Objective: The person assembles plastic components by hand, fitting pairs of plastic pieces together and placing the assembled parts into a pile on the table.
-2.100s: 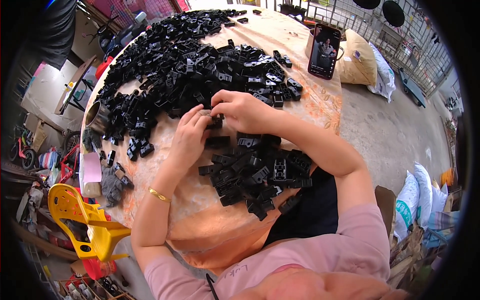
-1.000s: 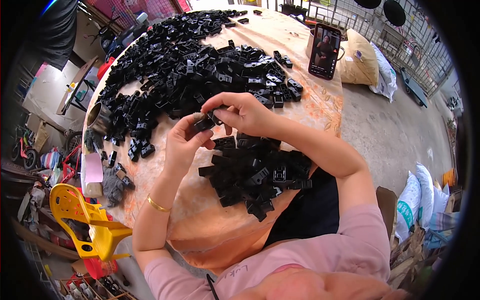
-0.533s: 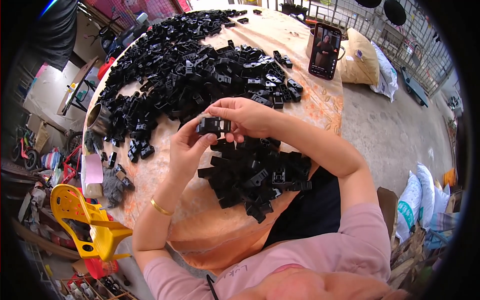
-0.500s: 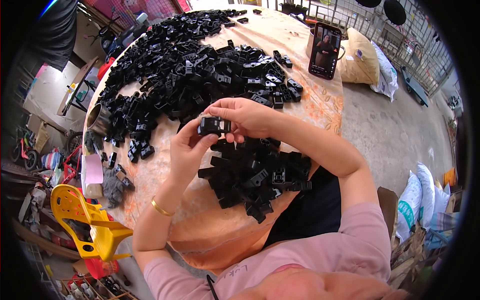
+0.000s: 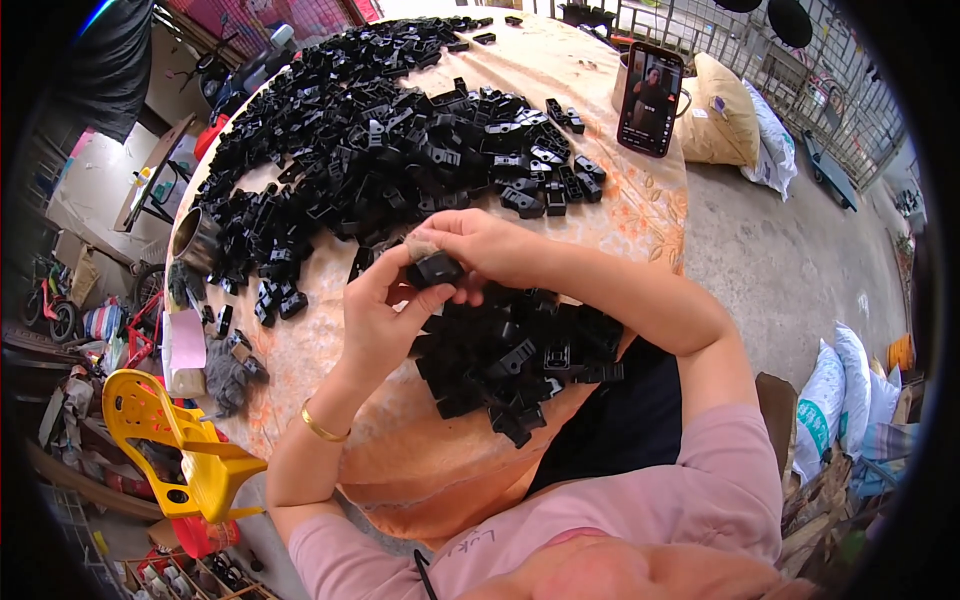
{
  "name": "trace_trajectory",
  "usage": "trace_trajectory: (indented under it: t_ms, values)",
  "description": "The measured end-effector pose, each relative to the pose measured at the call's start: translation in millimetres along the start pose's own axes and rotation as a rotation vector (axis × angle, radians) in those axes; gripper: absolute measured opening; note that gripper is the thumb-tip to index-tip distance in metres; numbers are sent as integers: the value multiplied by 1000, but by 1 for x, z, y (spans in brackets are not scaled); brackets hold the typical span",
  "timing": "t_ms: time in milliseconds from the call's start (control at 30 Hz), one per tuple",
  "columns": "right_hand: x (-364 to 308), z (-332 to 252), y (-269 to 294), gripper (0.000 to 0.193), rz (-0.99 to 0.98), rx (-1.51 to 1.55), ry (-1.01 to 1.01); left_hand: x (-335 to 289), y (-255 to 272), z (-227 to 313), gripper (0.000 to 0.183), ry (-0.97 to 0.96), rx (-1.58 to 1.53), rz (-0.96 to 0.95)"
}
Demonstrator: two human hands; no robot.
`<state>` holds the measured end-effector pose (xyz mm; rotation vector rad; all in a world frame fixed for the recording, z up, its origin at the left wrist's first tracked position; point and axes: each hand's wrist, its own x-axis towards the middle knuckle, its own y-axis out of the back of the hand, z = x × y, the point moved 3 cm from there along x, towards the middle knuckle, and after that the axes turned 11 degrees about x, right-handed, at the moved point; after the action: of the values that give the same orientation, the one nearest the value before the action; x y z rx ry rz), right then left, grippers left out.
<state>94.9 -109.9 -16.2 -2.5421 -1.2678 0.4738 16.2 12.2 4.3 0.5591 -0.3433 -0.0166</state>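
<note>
Between my two hands is a small black plastic part [image 5: 436, 269], blocky in shape, held above the table. My left hand [image 5: 384, 302] grips it with thumb and fingers from its left side. My right hand [image 5: 482, 246] closes on it from the right, its fingertips partly hidden behind the part. A small beige piece [image 5: 421, 247] shows at the part's upper edge by my right fingers; its kind is unclear. Just below my hands lies a smaller heap of similar black parts [image 5: 510, 355]. Beyond them spreads a large pile of such parts [image 5: 350, 130].
An orange-patterned cloth covers the round table [image 5: 640, 215]. A phone [image 5: 651, 100] leans against a metal mug at the far right. At the left edge are a metal cup [image 5: 195, 238], a pink paper [image 5: 186, 338] and a grey glove [image 5: 235, 378]. A yellow chair [image 5: 215, 470] stands left.
The black part has turned in my fingers, now showing a plain dark face instead of the side with a light opening. My right hand has shifted slightly down.
</note>
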Motion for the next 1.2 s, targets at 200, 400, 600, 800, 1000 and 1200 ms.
trace_trajectory:
  t_ms: [200,400,600,800,1000,1200]
  values:
    - [-3,-10,4,26,-10,-275,463,2,12,-15,32,102,-227,190]
    - [-7,-15,-4,28,49,-765,807,-2,17,-22,36,108,-177,288]
    - [-17,-15,-9,27,185,-876,910,-2,11,-29,40,229,-341,246]
    - [-14,-14,-6,35,208,-918,1078,4,7,-20,55,216,-484,201]
    - [2,-10,4,38,6,-396,362,3,12,-23,51,189,-466,145]
    - [20,1,30,25,32,-332,368,6,28,-32,58,-40,-285,112]
